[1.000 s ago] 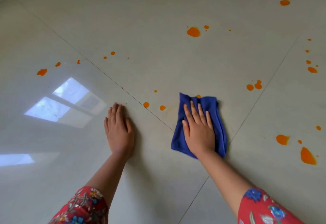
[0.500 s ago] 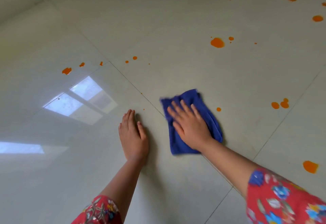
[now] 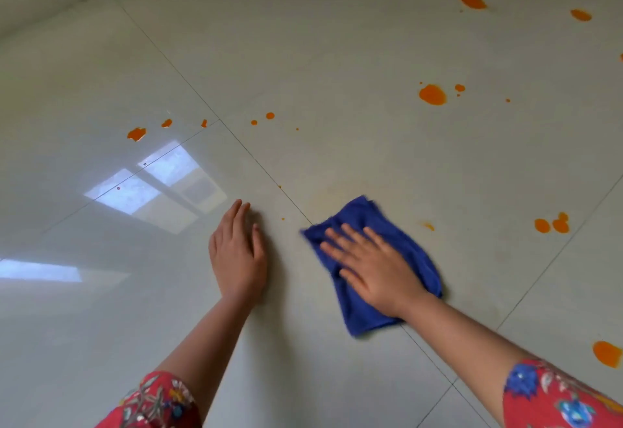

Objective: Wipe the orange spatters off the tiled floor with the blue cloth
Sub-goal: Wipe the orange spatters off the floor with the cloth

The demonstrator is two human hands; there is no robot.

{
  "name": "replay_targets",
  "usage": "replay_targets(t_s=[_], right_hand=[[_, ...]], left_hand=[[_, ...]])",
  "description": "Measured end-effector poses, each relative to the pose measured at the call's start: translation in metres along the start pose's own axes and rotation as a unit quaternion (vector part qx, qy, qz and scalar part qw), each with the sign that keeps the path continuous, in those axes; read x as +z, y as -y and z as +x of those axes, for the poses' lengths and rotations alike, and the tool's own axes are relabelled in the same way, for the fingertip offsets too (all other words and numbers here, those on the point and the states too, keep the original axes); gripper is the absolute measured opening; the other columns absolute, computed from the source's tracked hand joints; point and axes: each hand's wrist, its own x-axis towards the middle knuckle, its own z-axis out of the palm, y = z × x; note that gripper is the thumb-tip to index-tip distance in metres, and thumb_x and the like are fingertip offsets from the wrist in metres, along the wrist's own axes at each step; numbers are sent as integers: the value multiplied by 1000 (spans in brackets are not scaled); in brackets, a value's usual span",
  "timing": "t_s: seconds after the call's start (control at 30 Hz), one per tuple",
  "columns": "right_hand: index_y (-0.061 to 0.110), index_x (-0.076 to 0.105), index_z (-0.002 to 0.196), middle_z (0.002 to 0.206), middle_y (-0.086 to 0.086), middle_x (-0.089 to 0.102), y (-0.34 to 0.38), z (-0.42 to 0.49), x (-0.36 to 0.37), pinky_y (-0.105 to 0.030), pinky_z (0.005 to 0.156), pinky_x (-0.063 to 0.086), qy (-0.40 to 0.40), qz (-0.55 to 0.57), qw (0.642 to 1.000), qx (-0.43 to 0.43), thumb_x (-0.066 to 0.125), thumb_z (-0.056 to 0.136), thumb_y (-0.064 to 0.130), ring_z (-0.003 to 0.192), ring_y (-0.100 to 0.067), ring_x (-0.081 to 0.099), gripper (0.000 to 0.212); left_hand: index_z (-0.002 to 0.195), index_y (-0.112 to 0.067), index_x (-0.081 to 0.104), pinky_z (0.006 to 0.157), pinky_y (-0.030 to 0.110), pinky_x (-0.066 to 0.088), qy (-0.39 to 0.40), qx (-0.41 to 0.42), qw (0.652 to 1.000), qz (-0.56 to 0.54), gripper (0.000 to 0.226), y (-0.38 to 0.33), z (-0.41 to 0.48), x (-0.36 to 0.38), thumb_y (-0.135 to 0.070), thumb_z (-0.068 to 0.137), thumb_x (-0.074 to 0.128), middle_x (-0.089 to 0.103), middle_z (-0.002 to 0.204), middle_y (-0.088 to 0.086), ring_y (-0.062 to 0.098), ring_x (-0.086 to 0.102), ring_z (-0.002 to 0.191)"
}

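The right hand (image 3: 374, 267) presses flat on the cloth (image 3: 374, 259); it should bear down evenly toward the smear (image 3: 428, 226), left hand (image 3: 237, 252) flat on the floor (image 3: 337, 56).

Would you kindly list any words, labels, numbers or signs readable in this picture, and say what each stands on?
None can be read: the blue cloth, the tiled floor and the floral sleeves carry no lettering; the sleeve print shows only flowers.
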Motion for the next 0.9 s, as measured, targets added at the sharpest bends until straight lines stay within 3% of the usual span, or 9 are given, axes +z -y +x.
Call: replay_targets(t_s=[0.1,0.17,0.27,0.4,0.47,0.6,0.7,0.8,0.9], right_hand=[[27,37,148,155,4,35,-30,37,0,-42,115,21,-17,-16,981,191,27,98,41,142,-20,35,53],[26,42,146,153,3,41,-19,79,0,-47,114,27,-21,1,973,232,25,96,42,141,-23,38,55],[26,46,144,152,3,42,30,115,6,-47,113,29,-19,18,987,159,26,94,42,140,-23,39,56],[31,36,148,158,8,30,44,67,6,-41,116,19,12,27,1000,7,33,98,40,145,-17,28,52],[32,38,147,156,8,33,19,61,8,-41,114,20,-11,11,999,31,34,97,40,143,-17,32,51],[31,47,142,149,6,45,7,130,4,-47,113,27,-37,23,968,246,26,94,43,138,-24,41,54],[31,46,143,150,6,44,46,148,6,-49,113,29,-21,43,980,192,24,93,44,140,-24,39,56],[32,38,147,156,9,34,69,85,7,-45,116,24,-10,39,993,112,29,97,43,143,-19,33,52],[32,36,149,158,9,28,54,-18,4,-44,115,21,-10,31,987,159,33,98,42,145,-17,30,52]], left_hand=[[142,-20,40,119,33,10,13,-17,999,32,48,12,11,1,-24,96,32,33,154,-5,14,23,144],[143,-20,39,119,33,7,17,-20,999,39,48,11,11,5,-24,96,31,31,155,-5,13,20,145],[142,-19,41,119,35,10,12,-14,999,34,50,12,10,4,-24,93,30,34,154,-5,13,24,144],[140,-19,44,119,34,10,12,-15,1000,15,49,14,11,4,-23,93,31,37,152,-5,12,25,144],[139,-19,45,119,32,9,4,-18,1000,12,49,12,9,4,-23,93,31,37,152,-5,12,25,144],[137,-17,48,119,33,12,2,-11,1000,6,48,12,10,4,-22,93,32,39,151,-3,15,28,143],[132,-14,54,117,36,19,3,2,1000,-11,45,13,12,3,-23,92,34,47,145,0,18,36,139],[126,-14,60,111,38,33,12,54,998,-24,44,10,10,-2,-28,92,35,56,137,2,20,48,129],[126,-17,60,106,38,39,31,93,995,-29,39,6,0,-5,-27,94,41,58,134,0,21,51,123]])
